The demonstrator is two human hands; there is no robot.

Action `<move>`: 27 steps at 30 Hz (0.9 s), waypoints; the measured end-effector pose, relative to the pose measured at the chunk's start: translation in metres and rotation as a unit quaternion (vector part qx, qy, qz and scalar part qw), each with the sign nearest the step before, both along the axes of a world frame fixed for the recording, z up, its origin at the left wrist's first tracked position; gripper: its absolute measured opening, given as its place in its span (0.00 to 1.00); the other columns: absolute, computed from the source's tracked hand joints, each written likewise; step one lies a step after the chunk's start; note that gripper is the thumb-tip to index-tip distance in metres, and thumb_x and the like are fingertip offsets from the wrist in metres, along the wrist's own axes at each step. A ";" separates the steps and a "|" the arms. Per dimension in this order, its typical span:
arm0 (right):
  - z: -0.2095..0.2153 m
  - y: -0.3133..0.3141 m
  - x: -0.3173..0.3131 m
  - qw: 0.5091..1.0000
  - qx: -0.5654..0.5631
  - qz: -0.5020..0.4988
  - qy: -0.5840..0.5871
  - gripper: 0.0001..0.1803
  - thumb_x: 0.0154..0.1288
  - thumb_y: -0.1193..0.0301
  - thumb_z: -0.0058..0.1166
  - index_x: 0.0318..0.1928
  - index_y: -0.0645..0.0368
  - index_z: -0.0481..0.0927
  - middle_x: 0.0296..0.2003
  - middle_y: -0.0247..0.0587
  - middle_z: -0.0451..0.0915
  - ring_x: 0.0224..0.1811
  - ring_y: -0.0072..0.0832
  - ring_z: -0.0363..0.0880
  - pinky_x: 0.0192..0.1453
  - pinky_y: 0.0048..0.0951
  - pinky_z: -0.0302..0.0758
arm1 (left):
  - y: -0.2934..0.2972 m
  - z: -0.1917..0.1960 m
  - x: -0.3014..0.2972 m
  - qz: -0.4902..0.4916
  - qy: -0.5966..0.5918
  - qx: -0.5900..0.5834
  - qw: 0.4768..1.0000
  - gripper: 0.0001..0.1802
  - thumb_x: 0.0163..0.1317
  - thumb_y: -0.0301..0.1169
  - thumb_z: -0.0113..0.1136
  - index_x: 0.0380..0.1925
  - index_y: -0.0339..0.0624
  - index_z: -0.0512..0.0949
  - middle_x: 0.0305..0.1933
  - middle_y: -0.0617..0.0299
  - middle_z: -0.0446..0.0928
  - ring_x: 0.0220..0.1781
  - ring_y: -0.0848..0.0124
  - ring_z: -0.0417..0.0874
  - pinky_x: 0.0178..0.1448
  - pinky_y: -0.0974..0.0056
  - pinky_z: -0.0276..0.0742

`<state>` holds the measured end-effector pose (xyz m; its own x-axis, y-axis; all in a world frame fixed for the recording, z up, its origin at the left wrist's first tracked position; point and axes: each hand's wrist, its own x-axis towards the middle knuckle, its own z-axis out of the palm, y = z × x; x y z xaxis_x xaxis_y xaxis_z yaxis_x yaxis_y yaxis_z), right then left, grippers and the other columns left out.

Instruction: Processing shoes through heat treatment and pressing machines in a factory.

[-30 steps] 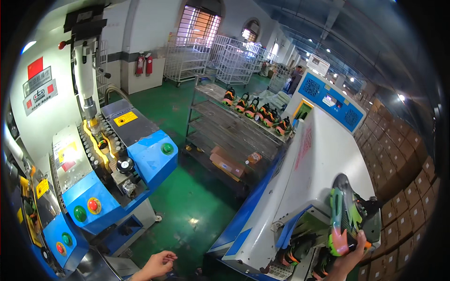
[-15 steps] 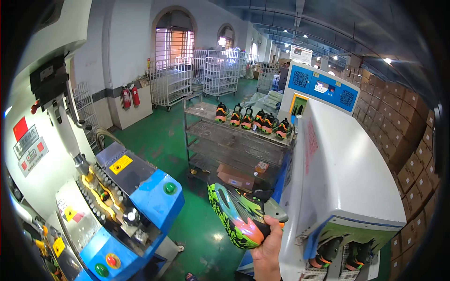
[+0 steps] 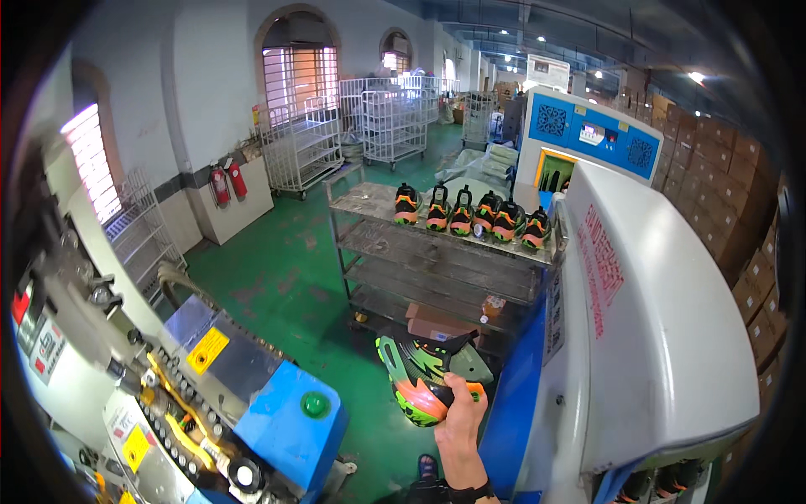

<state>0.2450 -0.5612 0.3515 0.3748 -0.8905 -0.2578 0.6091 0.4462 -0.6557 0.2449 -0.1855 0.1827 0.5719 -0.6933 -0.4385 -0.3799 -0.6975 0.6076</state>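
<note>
Right hand [image 3: 460,416]: thumb laid over the near side of the shoe [image 3: 424,374], other fingers mostly hidden by it, grip closed. I get 1 shoe there, black, green and orange, with a grey-green solid piece at its opening. It's in the air, tilted, clear of the floor; from my view it overlaps the lower shelves of the metal cart [image 3: 353,244]. Forearm comes up from the bottom edge, wrist banded dark [image 3: 470,491], hand leaning up and left. Left hand out of frame, so I can't tell its fingers.

Writing next. Red characters [image 3: 603,273] run along the side of the white machine [image 3: 672,277]. I see 2 yellow warning stickers [image 3: 207,349] on the blue-fronted machine [image 3: 290,424], plus a pale printed plate [image 3: 46,349] at far left. Small lit screen [image 3: 593,134] in a blue panel; white sign [image 3: 548,70] above.

Cart's top: I count 6 similar shoes [image 3: 461,212] in a row, from the middle to the right corner. Carton [image 3: 441,322] lower down, toward the right end. Stacked cartons [image 3: 709,176] with white labels line the right, too small for me to read.
</note>
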 end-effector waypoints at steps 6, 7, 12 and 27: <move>-0.028 -0.084 0.032 0.988 -0.090 -0.033 0.119 0.22 0.54 0.77 0.63 0.50 0.65 0.73 0.38 0.39 0.80 0.38 0.27 0.80 0.46 0.29 0.78 | -0.097 -0.002 0.076 -0.032 0.023 0.041 0.998 0.19 0.60 0.32 0.52 0.48 0.35 0.77 0.48 0.44 0.80 0.46 0.49 0.81 0.52 0.52 0.76; -0.032 -0.102 0.035 0.974 -0.151 -0.010 0.168 0.25 0.53 0.76 0.63 0.53 0.67 0.72 0.41 0.41 0.80 0.40 0.27 0.80 0.48 0.30 0.78 | -0.107 0.003 0.093 -0.048 0.032 0.058 0.997 0.19 0.60 0.32 0.52 0.49 0.35 0.77 0.48 0.44 0.80 0.47 0.50 0.81 0.52 0.52 0.76; -0.049 -0.174 0.043 0.921 -0.259 -0.016 0.291 0.35 0.51 0.74 0.64 0.60 0.72 0.68 0.50 0.54 0.78 0.48 0.37 0.81 0.54 0.33 0.77 | -0.154 0.016 0.112 -0.083 0.096 0.137 0.982 0.19 0.60 0.32 0.52 0.49 0.35 0.77 0.48 0.45 0.80 0.47 0.51 0.81 0.52 0.53 0.76; -0.105 -0.313 0.101 0.890 -0.323 -0.141 0.290 0.37 0.54 0.70 0.61 0.63 0.73 0.66 0.46 0.55 0.81 0.44 0.37 0.83 0.50 0.34 0.79 | -0.279 -0.007 0.201 -0.080 0.115 0.162 0.977 0.19 0.62 0.33 0.51 0.51 0.36 0.77 0.50 0.47 0.80 0.48 0.54 0.81 0.54 0.55 0.75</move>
